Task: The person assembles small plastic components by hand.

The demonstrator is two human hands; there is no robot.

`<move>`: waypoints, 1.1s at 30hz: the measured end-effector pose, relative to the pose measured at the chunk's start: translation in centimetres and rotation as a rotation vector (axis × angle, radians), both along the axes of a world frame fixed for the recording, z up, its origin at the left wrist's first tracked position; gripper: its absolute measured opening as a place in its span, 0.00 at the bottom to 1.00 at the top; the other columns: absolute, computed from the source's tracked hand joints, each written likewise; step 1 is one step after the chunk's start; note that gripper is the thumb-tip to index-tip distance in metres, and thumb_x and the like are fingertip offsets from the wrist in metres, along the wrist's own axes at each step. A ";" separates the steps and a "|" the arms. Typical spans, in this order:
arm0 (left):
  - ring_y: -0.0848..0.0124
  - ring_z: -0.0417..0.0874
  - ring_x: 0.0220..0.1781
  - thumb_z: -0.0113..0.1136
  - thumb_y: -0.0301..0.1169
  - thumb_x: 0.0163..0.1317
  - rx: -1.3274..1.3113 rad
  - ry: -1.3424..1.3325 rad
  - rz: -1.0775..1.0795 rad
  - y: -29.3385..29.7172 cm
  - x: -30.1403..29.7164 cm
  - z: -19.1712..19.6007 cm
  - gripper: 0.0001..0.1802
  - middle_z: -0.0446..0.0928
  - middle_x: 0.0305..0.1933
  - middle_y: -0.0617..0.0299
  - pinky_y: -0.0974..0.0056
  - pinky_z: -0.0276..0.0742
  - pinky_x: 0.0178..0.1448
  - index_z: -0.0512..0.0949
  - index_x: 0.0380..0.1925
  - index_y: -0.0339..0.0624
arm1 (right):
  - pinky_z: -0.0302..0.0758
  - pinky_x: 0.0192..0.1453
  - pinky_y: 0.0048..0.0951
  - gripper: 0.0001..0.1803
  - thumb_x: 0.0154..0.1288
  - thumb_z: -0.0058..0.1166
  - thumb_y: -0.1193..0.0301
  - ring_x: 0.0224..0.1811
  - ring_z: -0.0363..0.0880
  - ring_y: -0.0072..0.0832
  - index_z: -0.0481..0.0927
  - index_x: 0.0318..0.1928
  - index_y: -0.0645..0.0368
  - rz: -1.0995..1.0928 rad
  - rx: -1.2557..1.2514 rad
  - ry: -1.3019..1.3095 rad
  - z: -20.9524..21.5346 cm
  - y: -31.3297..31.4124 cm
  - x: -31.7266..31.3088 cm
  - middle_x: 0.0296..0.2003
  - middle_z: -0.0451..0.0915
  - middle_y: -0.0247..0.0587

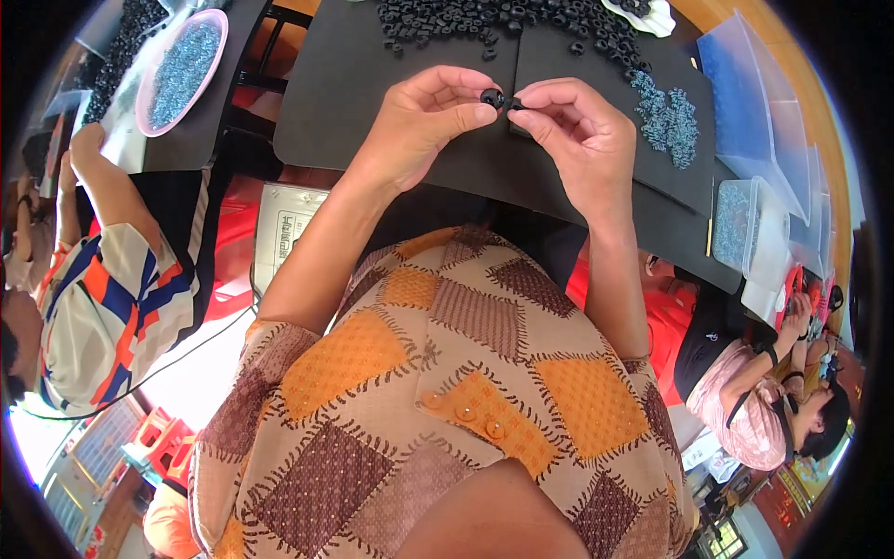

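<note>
Ring: small black round ring with a hole in it (492, 96), held up in the air between both hands, over the black mat (372, 102) that covers the bench.
Left hand: the left hand (424, 121) pinches the ring between thumb and first finger; the fingers (463, 114) are nearly closed, with only the ring between them.
Right hand: the right hand (573, 135) pinches a very small dark bit (515, 104) (too small to tell what it is) and holds it right beside the ring; these fingers are nearly closed too.
Touching or not: the two bits look very close, maybe touching, but I cannot tell if they are joined.
Black pile: a big heap of loose black rings (503, 19) lies on the mat at the far edge, well apart from the hands.
Blue pile: a small heap of tiny blue-grey bits (669, 116) lies on the mat near the right hand.
How far along: my guess is that lots of work is left, since the black heap is large and no stack of finished pieces shows near the hands.
Others nearby: a pink round tray of blue-grey bits (182, 65) sits to the left, and a clear plastic box (740, 224) of the same bits sits to the right, by other people's places.
</note>
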State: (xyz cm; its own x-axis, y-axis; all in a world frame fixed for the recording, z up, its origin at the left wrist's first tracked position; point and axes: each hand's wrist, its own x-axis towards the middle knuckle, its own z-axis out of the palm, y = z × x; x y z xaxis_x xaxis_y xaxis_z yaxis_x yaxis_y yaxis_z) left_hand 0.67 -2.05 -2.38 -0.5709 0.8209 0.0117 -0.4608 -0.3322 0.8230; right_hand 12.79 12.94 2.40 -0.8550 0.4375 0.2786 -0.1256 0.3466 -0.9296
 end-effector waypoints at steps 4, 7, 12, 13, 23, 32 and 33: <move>0.72 0.82 0.49 0.66 0.19 0.59 -0.047 0.057 0.035 -0.1 0.2 0.9 0.15 0.82 0.46 0.58 0.67 0.79 0.57 0.80 0.47 0.34 | 0.78 0.40 0.19 0.08 0.56 0.66 0.83 0.35 0.83 0.17 0.83 0.37 0.62 0.032 0.007 0.034 0.0 0.2 0.0 0.34 0.84 0.33; 0.73 0.83 0.48 0.67 0.19 0.59 -0.085 0.132 0.022 -0.2 0.2 1.3 0.15 0.83 0.46 0.58 0.68 0.79 0.56 0.81 0.47 0.34 | 0.78 0.39 0.19 0.07 0.56 0.67 0.82 0.34 0.83 0.17 0.83 0.36 0.62 0.034 -0.006 0.019 0.1 0.1 0.0 0.32 0.84 0.33; 0.75 0.83 0.46 0.66 0.21 0.60 -0.171 0.279 0.039 -0.7 0.0 1.8 0.14 0.84 0.44 0.59 0.69 0.79 0.54 0.82 0.47 0.34 | 0.78 0.38 0.21 0.07 0.55 0.67 0.81 0.33 0.83 0.18 0.83 0.35 0.63 -0.006 0.016 -0.027 0.1 0.0 -0.1 0.30 0.84 0.32; 0.75 0.83 0.46 0.66 0.21 0.60 -0.172 0.278 0.039 -0.7 -0.1 1.8 0.14 0.84 0.44 0.59 0.69 0.79 0.54 0.82 0.47 0.34 | 0.78 0.38 0.21 0.07 0.55 0.67 0.81 0.33 0.83 0.18 0.83 0.35 0.63 -0.006 0.015 -0.028 0.1 0.0 -0.2 0.30 0.84 0.32; 0.82 0.79 0.38 0.67 0.22 0.60 -0.233 0.422 0.092 -1.9 -0.1 2.4 0.14 0.81 0.36 0.69 0.76 0.74 0.45 0.83 0.48 0.39 | 0.80 0.38 0.22 0.08 0.54 0.68 0.81 0.32 0.84 0.20 0.84 0.35 0.62 0.047 0.141 -0.003 -0.4 -0.7 -0.7 0.30 0.85 0.35; 0.78 0.83 0.43 0.65 0.23 0.63 -0.270 0.312 0.087 -3.4 -0.9 0.8 0.15 0.83 0.40 0.63 0.74 0.78 0.50 0.82 0.51 0.38 | 0.81 0.38 0.21 0.07 0.56 0.67 0.81 0.33 0.86 0.20 0.84 0.36 0.62 0.033 0.045 -0.029 -1.6 -2.3 -1.6 0.31 0.87 0.36; 0.76 0.84 0.44 0.65 0.24 0.64 -0.239 0.236 0.078 -3.6 -0.9 0.5 0.15 0.83 0.42 0.62 0.73 0.79 0.50 0.81 0.51 0.38 | 0.81 0.38 0.21 0.07 0.56 0.67 0.81 0.33 0.86 0.19 0.85 0.37 0.62 0.025 0.034 -0.034 -1.6 -2.5 -1.7 0.31 0.87 0.36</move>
